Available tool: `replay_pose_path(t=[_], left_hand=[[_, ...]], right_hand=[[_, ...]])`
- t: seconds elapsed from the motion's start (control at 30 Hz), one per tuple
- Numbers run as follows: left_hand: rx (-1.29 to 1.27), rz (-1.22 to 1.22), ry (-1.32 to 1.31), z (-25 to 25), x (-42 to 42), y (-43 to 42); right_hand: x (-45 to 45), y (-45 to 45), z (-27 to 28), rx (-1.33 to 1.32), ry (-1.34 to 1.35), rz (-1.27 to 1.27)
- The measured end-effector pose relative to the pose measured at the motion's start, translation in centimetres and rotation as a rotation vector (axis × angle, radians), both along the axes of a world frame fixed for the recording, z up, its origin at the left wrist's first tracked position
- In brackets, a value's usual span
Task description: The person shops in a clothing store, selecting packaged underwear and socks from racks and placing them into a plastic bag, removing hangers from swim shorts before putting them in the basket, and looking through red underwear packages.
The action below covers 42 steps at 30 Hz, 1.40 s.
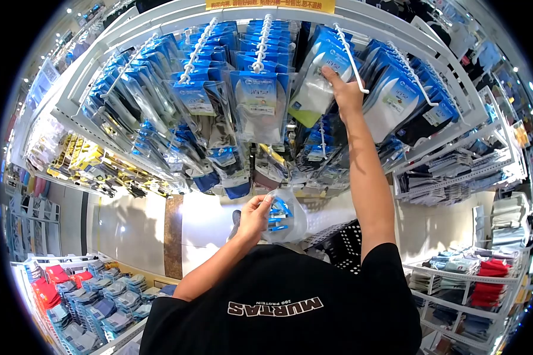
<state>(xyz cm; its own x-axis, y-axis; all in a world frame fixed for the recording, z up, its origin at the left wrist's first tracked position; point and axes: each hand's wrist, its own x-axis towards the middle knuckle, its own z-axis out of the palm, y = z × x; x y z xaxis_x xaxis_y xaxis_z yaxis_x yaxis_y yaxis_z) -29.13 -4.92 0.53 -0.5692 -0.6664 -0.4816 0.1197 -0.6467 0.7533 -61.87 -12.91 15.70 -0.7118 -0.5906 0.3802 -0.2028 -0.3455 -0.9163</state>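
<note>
At the upper right of the rack, my right hand is closed on a packet with a blue top and a green lower edge, beside a white hook. Lower down, the fingers of my left hand pinch the rim of a clear plastic bag, which has several small blue and white pieces inside. Left of the held packet hang blue-topped packets with pale contents and dark contents. More pale packets hang to its right.
The white rack frame curves across the front, with yellow and black packets low on the left. A black dotted basket stands near my right arm. Shelves with folded packs are behind left, others with red items behind right.
</note>
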Motion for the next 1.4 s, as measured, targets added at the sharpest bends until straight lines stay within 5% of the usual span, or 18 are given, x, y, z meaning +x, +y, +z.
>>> replay_pose_path(t=[0.7, 0.8, 0.9, 1.03, 1.17, 1.4], left_hand=[[0.029, -0.020, -0.010, 0.3, -1.0, -2.6], [0.052, -0.048, -0.006, 0.8, -1.3, -2.5], [0.081, -0.048, -0.029, 1.1, -1.8, -2.4], [0.109, -0.028, -0.044, 2.0, -2.4, -2.9], [0.082, -0.050, -0.015, 1.8, -2.1, -3.2], [0.053, -0.071, -0.035, 3.1, -2.7, -1.7]], right_hand=[[7.8, 21.8, 2.8, 0.005, 0.158, 0.161], [8.8, 22.1, -2.0, 0.252, 0.193, 0.284], [11.0, 22.1, -8.8, 0.175, -0.163, 0.329], [13.7, 23.4, -14.8, 0.053, -0.189, 0.256], [12.9, 26.3, -18.0, 0.123, -0.199, 0.338], [12.3, 26.7, -14.7, 0.339, -0.069, 0.560]])
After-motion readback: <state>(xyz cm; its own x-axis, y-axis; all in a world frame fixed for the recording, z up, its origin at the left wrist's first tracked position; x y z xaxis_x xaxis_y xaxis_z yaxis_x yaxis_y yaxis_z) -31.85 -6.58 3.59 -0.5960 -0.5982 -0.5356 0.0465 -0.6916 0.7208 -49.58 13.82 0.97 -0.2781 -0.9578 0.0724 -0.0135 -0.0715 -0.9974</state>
